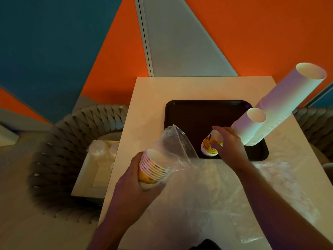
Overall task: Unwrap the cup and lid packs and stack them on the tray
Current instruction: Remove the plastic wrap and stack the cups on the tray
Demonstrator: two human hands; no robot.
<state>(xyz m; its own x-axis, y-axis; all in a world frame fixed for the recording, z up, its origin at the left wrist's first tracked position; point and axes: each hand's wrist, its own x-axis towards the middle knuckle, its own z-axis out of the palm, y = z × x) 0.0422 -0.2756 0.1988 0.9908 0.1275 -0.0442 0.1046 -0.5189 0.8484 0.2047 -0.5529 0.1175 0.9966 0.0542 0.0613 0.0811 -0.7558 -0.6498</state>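
Head cam, looking down on a pale table (149,91) w/ a dark tray (189,116) at centre.

L hand (133,183): fingers and thumb curled round a short nested stack of yellow-print cups (153,166), gripped near the base, rims toward the tray. Clear plastic wrap (176,143) hangs loose off the rim end, mouth gaping. Judged: the pack is held level and off the table so cups slide out of the open sleeve w/o dragging.

R hand (228,143): over the tray's near edge, fingertips bent down and closing on a small stack of the same printed cups (210,146) that sits on the tray. Thumb side hidden behind the cups, so can't tell how firm the pinch is. Prob. setting down or steadying the batch.

Two tall white cup columns (281,109) stand on the tray's R side, touching each other, the shorter one nearer. They look tilted, prob. lens distortion. Kept at the R side, leaving the tray's middle for the printed cups, I'd say.

Crumpled wrap sheets (270,183) lie on the near table by the R forearm, off the tray.

Lid packs (100,150), still in plastic, sit in a pale box (86,177) on the L beside the table. Not yet touched, so lids remain to do.

Woven grey chairs (59,141) either side. Orange and blue wall behind.

Progress: roughly midway. Risk: the tall columns toppling if knocked.
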